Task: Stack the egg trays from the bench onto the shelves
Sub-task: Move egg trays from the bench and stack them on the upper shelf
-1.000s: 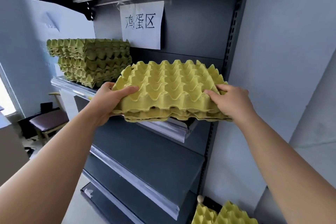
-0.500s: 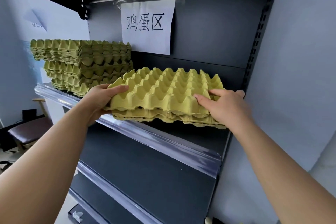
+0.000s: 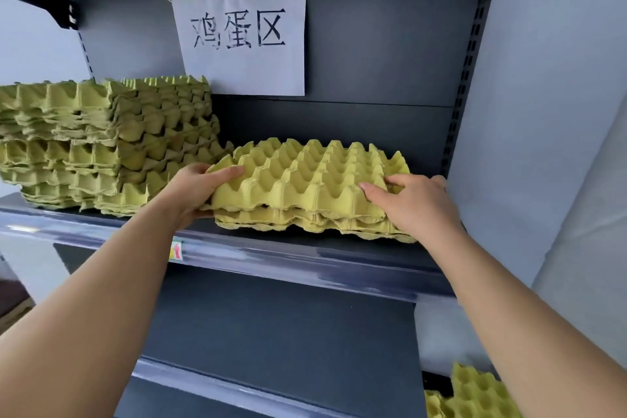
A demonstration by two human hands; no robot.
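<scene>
Egg trays (image 3: 305, 187), short nested pile: 0.5 s ago they hung over the front rim, now they're further in and lower, over the shelf (image 3: 305, 263) deck. Can't tell if the underside has landed. View is also closer and tipped up. Left to right: tall stack (image 3: 101, 146) of the same trays at the shelf's left end, unmoved. Left hand (image 3: 191, 192) grips the pile's left edge, thumb hooked over the top into a cup, fingers underneath, hidden. The egg trays lie flat, cups up, just right of the tall stack, rear-left corner right against it. Roughly square, so no clear long axis; front edge runs about parallel to the rim, slightly skewed. Paper sign (image 3: 241, 37) on the back panel above. Right hand (image 3: 419, 205) grips the right front corner, thumb on top, fingers curled over the right edge. Loose trays (image 3: 475, 394) low in the right corner.
</scene>
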